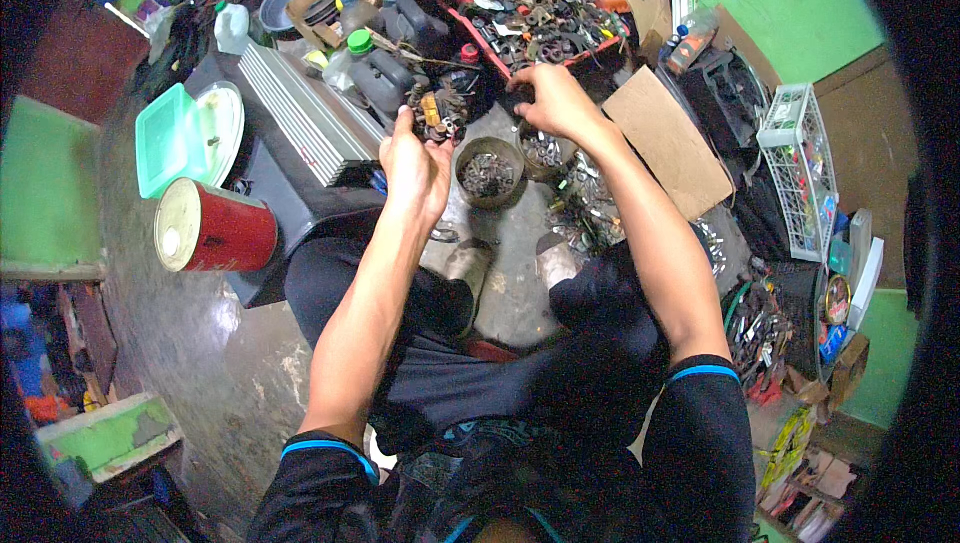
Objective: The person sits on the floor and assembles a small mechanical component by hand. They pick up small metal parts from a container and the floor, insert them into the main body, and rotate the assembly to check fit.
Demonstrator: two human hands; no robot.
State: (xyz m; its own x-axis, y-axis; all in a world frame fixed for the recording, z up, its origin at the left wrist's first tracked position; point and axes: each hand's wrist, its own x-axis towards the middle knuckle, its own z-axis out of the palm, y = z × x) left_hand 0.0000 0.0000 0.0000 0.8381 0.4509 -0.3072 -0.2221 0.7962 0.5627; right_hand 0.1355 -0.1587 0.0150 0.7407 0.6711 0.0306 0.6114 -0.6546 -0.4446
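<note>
My left hand is raised with its thumb up and its fingers curled around a clump of small brownish metal parts, one piece of it yellow. My right hand hangs by the near edge of a red tray, fingers bent in a pinch; whatever is between the tips is too small to tell. Heaped in the tray are mixed metal and plastic parts. Below and between the hands stands a round tin of small grey metal bits. A second container of metal bits sits under my right wrist.
Loose metal pieces lie on the floor beside a cardboard sheet. Leftward are a dark jug, stacked grey panels, a red can and a green plastic tub. A white crate stands at right.
</note>
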